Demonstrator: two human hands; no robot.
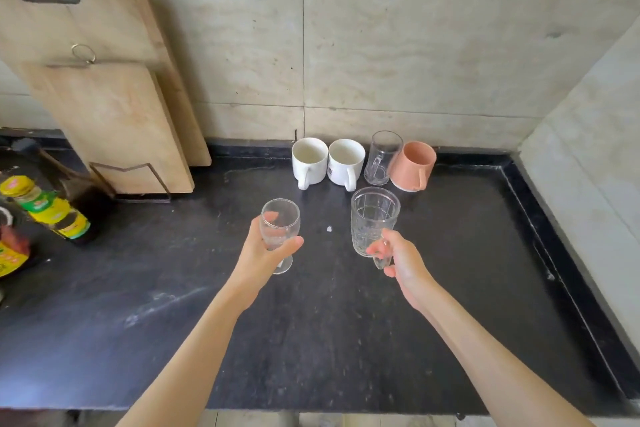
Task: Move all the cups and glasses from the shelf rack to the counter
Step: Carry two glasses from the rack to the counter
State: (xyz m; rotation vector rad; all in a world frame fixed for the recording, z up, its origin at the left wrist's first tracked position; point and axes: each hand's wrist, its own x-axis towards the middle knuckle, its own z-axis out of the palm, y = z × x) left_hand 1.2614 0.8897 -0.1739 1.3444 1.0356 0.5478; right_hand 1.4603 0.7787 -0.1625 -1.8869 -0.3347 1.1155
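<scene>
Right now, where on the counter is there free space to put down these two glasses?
The black counter is bare right of the patterned mug, up to the raised edge, and between both hands. It is crowded at the wall by the mug row and left near the bottles.

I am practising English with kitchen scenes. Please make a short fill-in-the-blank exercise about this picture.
1. The left hand holds a stemmed ____ glass.
2. The right hand grips the patterned glass mug by its ____.
3. Against the wall stand ____ white mugs, a clear glass mug and a pink cup.
4. The counter is ____ in colour.

Missing words: wine; handle; two; black
</scene>
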